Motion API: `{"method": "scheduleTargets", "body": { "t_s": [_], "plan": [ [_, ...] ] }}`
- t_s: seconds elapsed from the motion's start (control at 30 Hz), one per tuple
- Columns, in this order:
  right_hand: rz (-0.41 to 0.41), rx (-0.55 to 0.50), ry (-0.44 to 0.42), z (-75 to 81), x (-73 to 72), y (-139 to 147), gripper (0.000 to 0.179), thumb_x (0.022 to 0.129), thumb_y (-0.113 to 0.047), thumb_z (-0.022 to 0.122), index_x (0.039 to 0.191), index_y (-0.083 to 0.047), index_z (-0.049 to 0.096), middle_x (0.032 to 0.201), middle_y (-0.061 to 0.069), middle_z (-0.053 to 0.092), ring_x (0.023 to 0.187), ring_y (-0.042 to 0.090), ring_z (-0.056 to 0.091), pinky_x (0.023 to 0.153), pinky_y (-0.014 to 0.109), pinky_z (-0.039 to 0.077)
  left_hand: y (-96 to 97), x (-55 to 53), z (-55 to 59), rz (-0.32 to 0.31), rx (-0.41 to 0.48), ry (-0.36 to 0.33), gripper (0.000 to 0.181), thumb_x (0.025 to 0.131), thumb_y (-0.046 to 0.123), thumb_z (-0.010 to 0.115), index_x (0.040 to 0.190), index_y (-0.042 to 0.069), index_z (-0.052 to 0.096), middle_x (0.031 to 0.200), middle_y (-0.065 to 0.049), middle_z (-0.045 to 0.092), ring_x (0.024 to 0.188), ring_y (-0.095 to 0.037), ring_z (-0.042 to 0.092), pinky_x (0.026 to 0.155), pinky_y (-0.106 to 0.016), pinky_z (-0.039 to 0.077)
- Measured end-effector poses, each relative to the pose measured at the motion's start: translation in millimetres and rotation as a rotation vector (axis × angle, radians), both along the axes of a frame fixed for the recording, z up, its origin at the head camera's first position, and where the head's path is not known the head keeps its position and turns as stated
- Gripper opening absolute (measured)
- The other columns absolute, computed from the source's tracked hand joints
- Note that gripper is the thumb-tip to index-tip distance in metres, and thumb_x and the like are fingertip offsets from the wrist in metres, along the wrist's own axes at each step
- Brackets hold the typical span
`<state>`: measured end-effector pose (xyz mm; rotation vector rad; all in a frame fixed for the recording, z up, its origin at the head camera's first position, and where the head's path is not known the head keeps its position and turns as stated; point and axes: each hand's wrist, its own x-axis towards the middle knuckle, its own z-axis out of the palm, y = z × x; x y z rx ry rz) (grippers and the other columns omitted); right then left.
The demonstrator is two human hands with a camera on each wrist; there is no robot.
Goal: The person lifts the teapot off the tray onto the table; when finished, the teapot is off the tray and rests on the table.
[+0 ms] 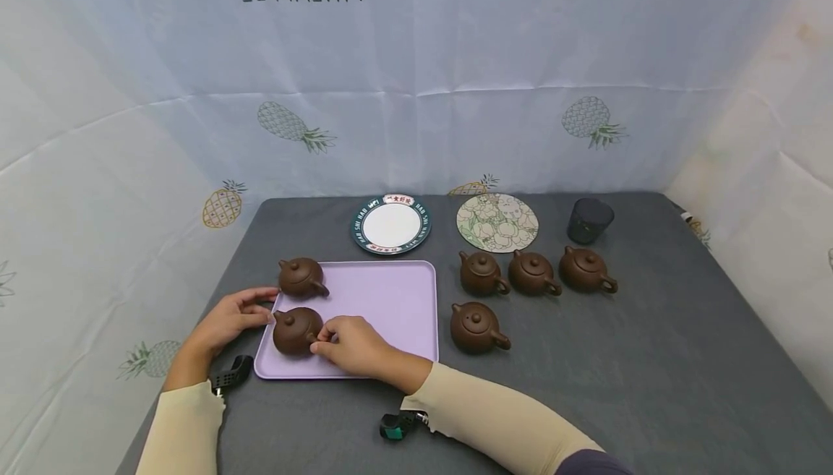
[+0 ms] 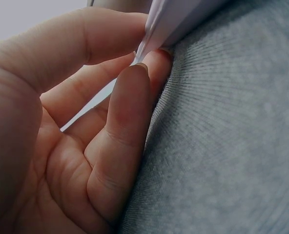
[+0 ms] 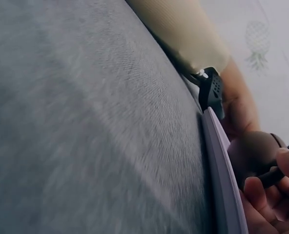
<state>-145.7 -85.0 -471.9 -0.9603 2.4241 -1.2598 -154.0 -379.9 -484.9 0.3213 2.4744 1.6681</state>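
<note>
On the lilac tray, a brown teapot sits by the left edge, its spout pointing up-left. My right hand pinches its handle between thumb and finger; the right wrist view shows the thumb and a fingertip round the teapot's dark handle. At the tray's left rim is my left hand, thumb and fingertips meeting on that rim in the left wrist view. Behind the first teapot, a second brown teapot stands at the tray's far left corner, close to my left fingers.
Right of the tray, three brown teapots form a row, with another teapot in front. Farther back lie a green-rimmed plate, a round patterned mat and a dark cup. Grey cloth covers the table; a curtain hangs behind.
</note>
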Motion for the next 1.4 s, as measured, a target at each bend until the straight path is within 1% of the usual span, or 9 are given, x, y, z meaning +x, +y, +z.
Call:
{"method": "scheduleTargets", "body": {
  "t_s": [0.07, 0.3, 0.37, 0.5, 0.6, 0.77, 0.97, 1.17, 1.4],
  "plan": [
    [0.011, 0.008, 0.024, 1.5, -0.7, 7, 0.02, 0.092, -0.027, 0.069, 0.075, -0.018, 0.063, 0.069, -0.014, 0.052, 0.059, 0.0, 0.046, 0.054, 0.018, 0.038, -0.9, -0.6, 0.3, -0.001, -0.006, 0.0, 0.052, 0.086, -0.005, 0.068, 0.131, -0.018, 0.045, 0.123, -0.019, 0.061, 0.091, -0.007, 0.066, 0.077, -0.019, 0.049],
    [0.023, -0.047, 0.028, 13.3, -2.9, 39, 0.014, 0.092, -0.024, 0.069, 0.082, -0.016, 0.065, 0.079, -0.013, 0.056, 0.063, -0.001, 0.049, 0.056, 0.018, 0.041, -3.1, -4.5, 0.8, 0.03, -0.036, -0.019, 0.054, 0.085, -0.001, 0.072, 0.132, -0.015, 0.048, 0.122, -0.004, 0.063, 0.092, -0.008, 0.066, 0.078, -0.019, 0.048],
    [0.013, -0.064, 0.007, 17.8, -3.6, 50, 0.013, 0.092, -0.024, 0.069, 0.084, -0.016, 0.065, 0.08, -0.012, 0.057, 0.064, 0.0, 0.051, 0.056, 0.019, 0.041, -2.7, -5.5, 1.2, 0.031, -0.051, -0.023, 0.055, 0.085, 0.001, 0.072, 0.132, -0.014, 0.048, 0.124, -0.009, 0.062, 0.092, -0.009, 0.066, 0.079, -0.019, 0.048],
    [0.001, -0.092, -0.048, 26.7, -4.0, 74, 0.01, 0.093, -0.023, 0.068, 0.087, -0.016, 0.065, 0.081, -0.01, 0.058, 0.067, 0.004, 0.056, 0.055, 0.021, 0.042, -1.9, -6.1, 1.9, 0.039, -0.067, -0.038, 0.056, 0.085, 0.002, 0.073, 0.133, -0.014, 0.048, 0.13, -0.025, 0.055, 0.092, -0.012, 0.066, 0.078, -0.02, 0.049],
    [-0.013, -0.092, -0.073, 33.1, -3.1, 92, 0.009, 0.094, -0.024, 0.066, 0.089, -0.017, 0.066, 0.082, -0.01, 0.059, 0.07, 0.007, 0.059, 0.055, 0.023, 0.043, -2.4, -6.2, 1.8, 0.041, -0.073, -0.049, 0.058, 0.085, 0.003, 0.073, 0.134, -0.014, 0.047, 0.132, -0.033, 0.049, 0.093, -0.014, 0.066, 0.078, -0.02, 0.049],
    [-0.042, -0.078, -0.086, 41.5, -3.1, 123, 0.008, 0.095, -0.027, 0.065, 0.091, -0.019, 0.067, 0.084, -0.009, 0.061, 0.073, 0.009, 0.062, 0.058, 0.027, 0.047, -2.4, -6.1, 1.4, 0.042, -0.072, -0.052, 0.058, 0.085, 0.004, 0.074, 0.134, -0.013, 0.047, 0.133, -0.033, 0.048, 0.094, -0.013, 0.066, 0.078, -0.02, 0.049],
    [-0.082, -0.092, -0.083, 48.0, -4.8, 162, 0.009, 0.094, -0.023, 0.066, 0.092, -0.014, 0.067, 0.083, -0.004, 0.063, 0.073, 0.012, 0.062, 0.061, 0.03, 0.05, -2.1, -4.3, 1.8, 0.046, -0.074, -0.055, 0.058, 0.085, 0.004, 0.074, 0.134, -0.013, 0.047, 0.134, -0.033, 0.048, 0.093, -0.013, 0.066, 0.079, -0.019, 0.048],
    [-0.156, -0.11, -0.053, 53.3, -7.3, 201, 0.007, 0.094, -0.021, 0.066, 0.09, -0.014, 0.066, 0.08, -0.004, 0.063, 0.071, 0.017, 0.061, 0.062, 0.03, 0.049, -2.1, -1.9, 1.4, 0.049, -0.07, -0.062, 0.058, 0.085, 0.004, 0.074, 0.134, -0.013, 0.047, 0.134, -0.033, 0.048, 0.093, -0.012, 0.066, 0.079, -0.019, 0.048],
    [-0.259, -0.093, -0.007, 61.1, -4.6, 249, 0.007, 0.095, -0.019, 0.065, 0.094, -0.012, 0.067, 0.085, -0.001, 0.065, 0.078, 0.016, 0.064, 0.067, 0.031, 0.05, -0.7, -2.1, 1.3, 0.046, -0.065, -0.056, 0.058, 0.085, 0.003, 0.074, 0.133, -0.014, 0.048, 0.133, -0.034, 0.048, 0.093, -0.013, 0.066, 0.078, -0.019, 0.049]
  ]
}}
